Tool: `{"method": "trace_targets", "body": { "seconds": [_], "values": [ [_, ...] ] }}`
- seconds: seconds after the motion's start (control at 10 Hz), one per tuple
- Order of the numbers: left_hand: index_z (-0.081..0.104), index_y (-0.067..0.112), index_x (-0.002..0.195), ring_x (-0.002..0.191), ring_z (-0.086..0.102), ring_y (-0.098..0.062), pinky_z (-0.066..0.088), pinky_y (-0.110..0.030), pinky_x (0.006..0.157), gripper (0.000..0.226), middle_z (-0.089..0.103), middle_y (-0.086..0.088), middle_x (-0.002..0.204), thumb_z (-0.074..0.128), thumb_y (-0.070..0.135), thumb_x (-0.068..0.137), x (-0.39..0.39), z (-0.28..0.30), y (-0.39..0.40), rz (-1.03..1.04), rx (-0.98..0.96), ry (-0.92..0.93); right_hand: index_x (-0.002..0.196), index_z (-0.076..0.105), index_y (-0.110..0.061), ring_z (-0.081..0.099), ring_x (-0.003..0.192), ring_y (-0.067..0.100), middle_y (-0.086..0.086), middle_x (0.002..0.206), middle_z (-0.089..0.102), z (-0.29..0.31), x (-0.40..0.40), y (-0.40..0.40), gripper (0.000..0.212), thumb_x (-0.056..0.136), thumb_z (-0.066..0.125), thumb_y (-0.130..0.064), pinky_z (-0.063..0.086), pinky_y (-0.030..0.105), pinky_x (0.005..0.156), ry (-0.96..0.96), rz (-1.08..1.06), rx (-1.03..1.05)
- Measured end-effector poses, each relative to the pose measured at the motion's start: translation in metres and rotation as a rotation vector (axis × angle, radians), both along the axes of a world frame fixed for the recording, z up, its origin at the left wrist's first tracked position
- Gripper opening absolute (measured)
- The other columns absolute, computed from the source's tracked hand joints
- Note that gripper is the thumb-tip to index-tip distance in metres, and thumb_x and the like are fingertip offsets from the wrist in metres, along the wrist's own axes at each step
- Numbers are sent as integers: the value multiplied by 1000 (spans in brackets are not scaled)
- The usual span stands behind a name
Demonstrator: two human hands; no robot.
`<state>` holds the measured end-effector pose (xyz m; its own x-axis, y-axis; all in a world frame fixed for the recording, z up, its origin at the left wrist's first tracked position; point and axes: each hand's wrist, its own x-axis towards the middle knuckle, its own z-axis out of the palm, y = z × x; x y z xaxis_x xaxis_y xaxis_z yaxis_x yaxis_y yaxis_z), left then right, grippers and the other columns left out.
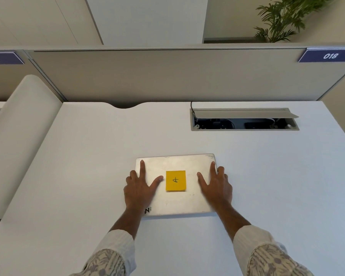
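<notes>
A closed silver laptop (175, 204) lies flat on the white desk (88, 176) in front of me. A yellow sticky note (175, 180) with a handwritten mark is stuck on the middle of its lid. My left hand (138, 186) rests on the lid's left part, index finger straight and thumb spread toward the note. My right hand (217, 185) rests on the lid's right part, fingers straight and reaching its right edge. Neither hand grips anything.
An open cable hatch (244, 119) with its grey flap raised sits in the desk at the back right. A grey partition (167, 76) with labels 017 and 018 closes the far edge. A rounded white divider (18, 126) stands at the left. A plant (283, 18) shows beyond.
</notes>
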<state>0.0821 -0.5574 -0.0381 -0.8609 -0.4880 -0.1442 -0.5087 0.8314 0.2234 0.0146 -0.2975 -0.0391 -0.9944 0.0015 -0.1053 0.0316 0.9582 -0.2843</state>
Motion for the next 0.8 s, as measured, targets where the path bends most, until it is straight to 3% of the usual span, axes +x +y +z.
{"method": "trace_targets", "body": {
  "seconds": [0.4, 0.6, 0.8],
  "values": [
    [21, 27, 160, 88, 51, -26, 47, -35, 63, 98, 49, -9, 109, 11, 88, 84, 3, 8, 0, -43, -139, -35, 148, 32, -20, 53, 102, 26, 5, 119, 45, 2, 0, 2, 74, 93, 35, -68, 54, 41, 76, 19, -8, 9],
    [27, 20, 159, 94, 51, -28, 46, -39, 75, 102, 51, -11, 118, 3, 84, 83, 6, 18, -1, -102, -186, 7, 145, 39, -14, 52, 110, 30, 10, 132, 48, 9, -4, 1, 72, 94, 39, -64, 49, 44, 88, 103, 47, 36],
    [34, 12, 157, 134, 46, -45, 42, -53, 108, 94, 40, -26, 155, 3, 74, 92, -12, 53, 0, -172, -174, 79, 149, 36, -11, 45, 135, 34, 15, 152, 43, 43, -24, -13, 74, 95, 39, -62, 44, 47, 109, 181, 111, -30]
  ]
}}
